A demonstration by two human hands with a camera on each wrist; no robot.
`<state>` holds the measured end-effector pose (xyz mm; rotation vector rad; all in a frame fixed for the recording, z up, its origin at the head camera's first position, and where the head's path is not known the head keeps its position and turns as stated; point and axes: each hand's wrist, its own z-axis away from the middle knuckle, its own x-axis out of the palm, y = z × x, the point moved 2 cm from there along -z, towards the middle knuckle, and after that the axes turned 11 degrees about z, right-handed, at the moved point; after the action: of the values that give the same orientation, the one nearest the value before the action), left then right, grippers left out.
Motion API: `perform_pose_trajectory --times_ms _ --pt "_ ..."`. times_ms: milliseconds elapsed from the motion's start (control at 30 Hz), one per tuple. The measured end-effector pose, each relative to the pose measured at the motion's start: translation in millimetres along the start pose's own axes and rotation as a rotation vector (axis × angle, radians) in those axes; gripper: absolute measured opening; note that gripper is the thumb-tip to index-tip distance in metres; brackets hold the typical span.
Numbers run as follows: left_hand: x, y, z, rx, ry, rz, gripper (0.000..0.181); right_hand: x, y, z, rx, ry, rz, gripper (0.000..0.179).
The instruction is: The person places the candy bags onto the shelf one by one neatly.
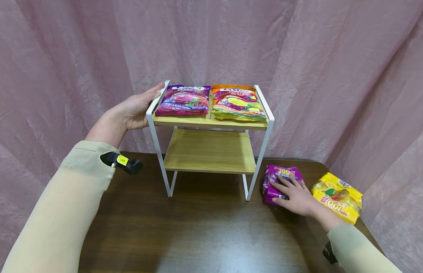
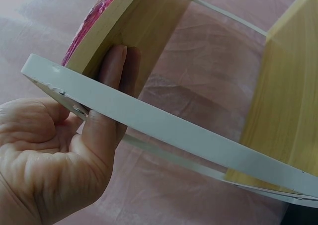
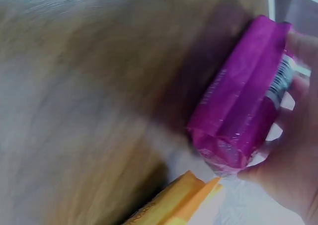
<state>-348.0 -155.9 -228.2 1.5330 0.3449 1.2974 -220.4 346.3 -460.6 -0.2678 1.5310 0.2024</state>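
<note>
- Nearest, at 6 o'clock from the middle of the head view: a dark, glossy wooden table (image 1: 194, 235).
- At 4 o'clock, the right hand (image 1: 296, 199), its fingers spread apart and resting across a purple bag (image 1: 281, 172) marked "100".
- That bag is on the table, just beside the right feet of a white-framed rack (image 1: 209, 149).
- Farther out at 4 o'clock, a yellow bag (image 1: 339, 199), partly behind the right wrist.
- At 10 o'clock, the left hand (image 1: 137, 110), fingers clamped on the rack's side, tips under its wooden upper shelf (image 1: 209, 121).
- Lying on that shelf: a berries bag (image 1: 184, 101) at 11 o'clock, a fruits bag (image 1: 238, 103) at 1 o'clock.
- Farthest, at 12 o'clock: a pink curtain (image 1: 211, 41).
</note>
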Motion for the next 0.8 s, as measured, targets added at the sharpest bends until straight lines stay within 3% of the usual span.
perform_pose_trajectory --times_ms 233,400,800 --pt "-1.2 0.2 0.2 -0.001 0.006 -0.004 0.057 -11.1 7.8 -10.4 0.062 -0.016 -0.034 0.074" --pt "-2.5 1.1 0.9 -0.005 0.018 -0.009 0.057 -9.6 12.3 -18.9 0.105 -0.075 -0.052 0.079" --pt "1.3 1.7 -1.0 -0.005 0.011 -0.019 0.057 -1.4 12.3 -18.9 0.098 -0.117 -0.004 0.080"
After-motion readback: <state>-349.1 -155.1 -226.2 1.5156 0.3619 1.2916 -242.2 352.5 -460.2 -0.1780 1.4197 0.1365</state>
